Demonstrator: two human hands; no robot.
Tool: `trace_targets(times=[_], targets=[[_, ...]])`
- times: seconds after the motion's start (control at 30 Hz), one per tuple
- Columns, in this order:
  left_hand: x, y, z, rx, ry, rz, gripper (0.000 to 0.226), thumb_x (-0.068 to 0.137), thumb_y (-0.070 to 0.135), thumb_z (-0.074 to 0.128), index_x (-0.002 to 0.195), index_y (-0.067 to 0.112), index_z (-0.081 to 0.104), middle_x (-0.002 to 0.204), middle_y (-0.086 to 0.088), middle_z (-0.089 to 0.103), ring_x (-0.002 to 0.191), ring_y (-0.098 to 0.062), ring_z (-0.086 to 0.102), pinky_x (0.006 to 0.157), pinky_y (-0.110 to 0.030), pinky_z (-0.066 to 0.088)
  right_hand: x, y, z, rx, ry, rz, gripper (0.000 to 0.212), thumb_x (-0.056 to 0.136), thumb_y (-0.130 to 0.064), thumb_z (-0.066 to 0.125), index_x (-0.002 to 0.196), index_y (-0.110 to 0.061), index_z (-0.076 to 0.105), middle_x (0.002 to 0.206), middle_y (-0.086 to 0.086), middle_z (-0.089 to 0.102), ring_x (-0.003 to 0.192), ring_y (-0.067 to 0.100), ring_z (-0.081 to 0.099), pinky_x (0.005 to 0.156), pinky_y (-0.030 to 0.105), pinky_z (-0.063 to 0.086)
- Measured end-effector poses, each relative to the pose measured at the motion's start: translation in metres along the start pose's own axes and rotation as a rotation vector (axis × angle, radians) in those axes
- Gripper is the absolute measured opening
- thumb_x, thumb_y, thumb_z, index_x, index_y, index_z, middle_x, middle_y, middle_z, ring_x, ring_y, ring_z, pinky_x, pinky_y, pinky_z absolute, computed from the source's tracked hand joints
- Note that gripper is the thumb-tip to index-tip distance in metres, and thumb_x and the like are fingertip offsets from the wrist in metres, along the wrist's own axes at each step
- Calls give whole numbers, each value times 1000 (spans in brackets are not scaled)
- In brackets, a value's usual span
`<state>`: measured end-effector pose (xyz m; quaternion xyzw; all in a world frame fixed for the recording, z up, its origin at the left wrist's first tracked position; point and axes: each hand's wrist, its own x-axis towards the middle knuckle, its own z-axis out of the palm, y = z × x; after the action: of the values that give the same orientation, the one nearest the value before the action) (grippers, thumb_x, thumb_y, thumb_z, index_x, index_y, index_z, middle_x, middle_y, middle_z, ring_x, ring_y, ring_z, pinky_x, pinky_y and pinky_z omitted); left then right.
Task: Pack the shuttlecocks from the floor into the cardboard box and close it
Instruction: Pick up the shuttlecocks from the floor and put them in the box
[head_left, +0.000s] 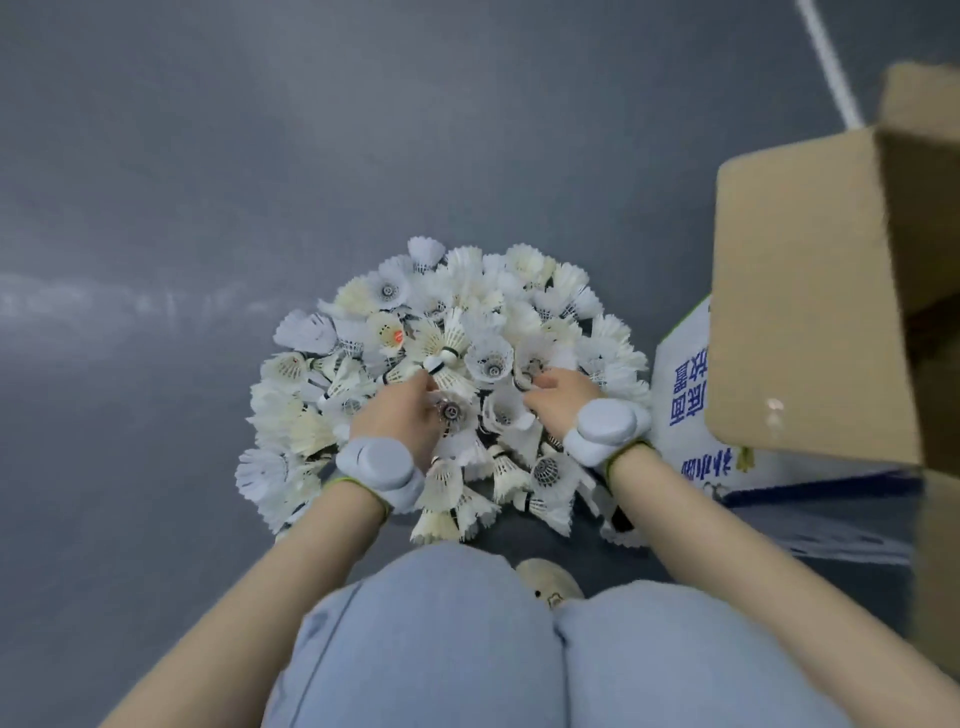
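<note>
Right now both hands are down in the heap of white feathered shuttlecocks (457, 374) on the grey floor (208, 208): the left hand (400, 410) curls its fingers round a few near the middle of the pile, and the right hand (558, 392) pinches one just beside it. To gather well, I would judge it best to take them by the cork ends or nest several together rather than crush the feathers. They then go into the open brown cardboard box (810, 291) standing close on the right, its flaps raised.
</note>
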<state>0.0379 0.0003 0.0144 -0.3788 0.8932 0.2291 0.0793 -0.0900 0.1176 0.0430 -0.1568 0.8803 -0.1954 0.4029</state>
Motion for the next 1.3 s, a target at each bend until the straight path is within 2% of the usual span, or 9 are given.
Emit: trace_targets(times=[0.13, 0.27, 0.37, 0.5, 0.57, 0.77, 0.93, 1.07, 1.3], targets=[[-21, 26, -71, -56, 191, 68, 22, 90, 16, 39, 108, 13, 52, 88, -12, 66, 76, -30, 61, 63, -34, 50, -64, -40, -45, 115, 51, -225, 29, 92, -20, 52, 110, -2, 68, 119, 15, 66, 115, 33, 58, 95, 36, 46], [-38, 67, -124, -172, 350, 126, 20, 89, 17, 38, 103, 16, 53, 90, -14, 66, 76, -33, 55, 60, -32, 39, -110, -71, -84, 204, 179, -320, 22, 87, -13, 53, 85, 2, 68, 81, 19, 66, 81, 35, 61, 69, 34, 47], [-53, 107, -149, -279, 472, 175, 15, 91, 19, 39, 98, 18, 52, 88, -12, 65, 77, -33, 55, 59, -32, 38, -140, -83, -115, 290, 310, -329, 26, 86, -11, 52, 63, -1, 56, 60, 15, 42, 63, 19, 34, 53, 29, 24], [-72, 180, -153, -410, 436, 335, 20, 90, 12, 44, 104, 18, 56, 101, -10, 65, 91, -32, 58, 67, -34, 43, -167, -60, -154, 297, 610, -237, 24, 88, -17, 47, 66, -10, 55, 83, 18, 56, 79, 27, 46, 79, 36, 46], [-75, 210, -144, -444, 384, 415, 27, 88, 6, 42, 108, 17, 56, 107, -9, 63, 96, -28, 57, 68, -29, 39, -170, -42, -162, 321, 725, -143, 20, 90, -21, 43, 80, -17, 60, 99, 12, 62, 94, 32, 53, 98, 45, 40], [-85, 297, -102, -580, 229, 639, 36, 84, -5, 42, 107, 15, 60, 103, -7, 64, 98, -26, 58, 79, -29, 44, -174, 35, -196, 325, 991, 40, 27, 95, -31, 34, 102, -22, 58, 99, 9, 62, 105, 32, 55, 96, 43, 30], [-75, 332, -64, -341, 49, 637, 42, 90, 12, 46, 126, 35, 50, 123, 5, 61, 119, -22, 51, 98, -43, 40, -162, 84, -207, 404, 927, 217, 39, 99, -36, 30, 121, -14, 53, 114, 17, 61, 108, 36, 56, 90, 41, 46], [-65, 320, -54, -269, 65, 568, 51, 88, 15, 51, 131, 40, 39, 129, 10, 55, 122, -20, 46, 93, -41, 34, -153, 95, -207, 466, 865, 290, 42, 99, -39, 34, 132, -16, 46, 124, 16, 58, 115, 38, 54, 93, 45, 48], [-42, 271, -74, -327, 128, 406, 50, 84, 15, 52, 129, 32, 36, 119, 8, 60, 112, -21, 53, 98, -42, 38, -133, 60, -188, 427, 832, 139, 36, 97, -33, 40, 124, -10, 50, 117, 14, 62, 111, 35, 57, 89, 40, 50]])
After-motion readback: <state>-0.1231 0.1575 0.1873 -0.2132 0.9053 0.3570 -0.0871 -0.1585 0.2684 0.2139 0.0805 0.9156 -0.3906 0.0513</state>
